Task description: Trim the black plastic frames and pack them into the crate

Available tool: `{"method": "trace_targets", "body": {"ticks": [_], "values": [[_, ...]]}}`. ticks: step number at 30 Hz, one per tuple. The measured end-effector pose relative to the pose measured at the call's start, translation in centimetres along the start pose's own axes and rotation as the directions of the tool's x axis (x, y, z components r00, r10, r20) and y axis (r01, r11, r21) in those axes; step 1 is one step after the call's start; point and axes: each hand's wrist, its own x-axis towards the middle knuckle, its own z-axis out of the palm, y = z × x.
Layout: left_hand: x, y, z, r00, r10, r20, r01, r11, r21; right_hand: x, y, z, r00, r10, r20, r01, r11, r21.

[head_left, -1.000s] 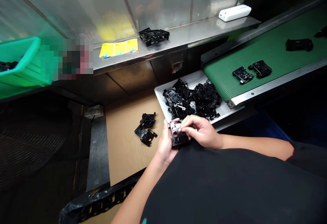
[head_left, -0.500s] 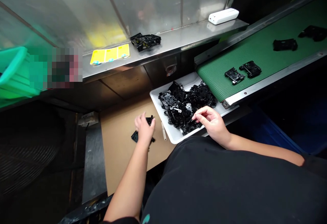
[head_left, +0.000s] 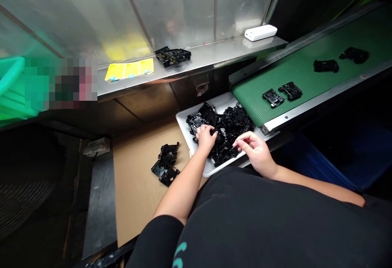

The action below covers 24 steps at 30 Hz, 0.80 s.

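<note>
A white tray [head_left: 184,131] holds a heap of black plastic parts [head_left: 235,119]. My left hand [head_left: 206,138] is over the left part of the heap, its thumb and fingers apart and touching the parts; nothing is clearly held in it. Over the tray's near right edge, my right hand [head_left: 252,149] is closed in a pinch on a thin object, too small to name. Several black parts [head_left: 167,162] lie together on the brown cardboard [head_left: 131,178] left of the tray.
A green conveyor belt [head_left: 294,66] with several black parts runs off to the right. On the metal ledge [head_left: 211,54] sit yellow cards [head_left: 129,69], black parts [head_left: 173,57] and a white device [head_left: 261,32]. A green basket [head_left: 12,84] stands at left, a blue bin [head_left: 321,153] at lower right.
My left hand has moved right, from the parts on the cardboard to the heap in the tray. The black parts on the cardboard are now uncovered. My right hand keeps its pinch.
</note>
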Motion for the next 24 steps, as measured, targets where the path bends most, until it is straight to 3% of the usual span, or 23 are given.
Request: {"method": "trace_targets", "body": {"ticks": [4,10,16,20,22,24], "values": [[-2.4,0.4,-1.7,0.997,-0.029,0.077,0.056,0.926,-0.372,0.2,0.2,-0.7,0.998,0.027,-0.053,-0.026,0.999,0.026],[-7.0,1.5,-4.5,0.965,-0.148,0.215,0.261,0.603,-0.754,0.6,0.5,-0.5,0.999,0.019,-0.027,-0.016,0.995,0.097],[-11.1,3.3,-6.0,0.903,-0.153,0.401,0.429,0.327,-0.842,0.6,-0.3,0.5,0.999,0.009,0.04,-0.013,0.995,0.095],[-13.1,4.0,-6.2,0.865,-0.08,0.495,0.501,0.166,-0.849,0.3,-1.2,1.2,0.996,-0.005,0.085,-0.003,0.995,0.103],[-13.8,4.2,-6.3,0.855,-0.049,0.516,0.518,0.108,-0.849,0.2,-1.4,1.4,0.994,-0.014,0.104,0.003,0.995,0.103],[-14.1,4.5,-6.5,0.858,-0.077,0.507,0.513,0.106,-0.852,0.1,-1.5,1.7,0.992,-0.021,0.121,0.009,0.995,0.098]]}}
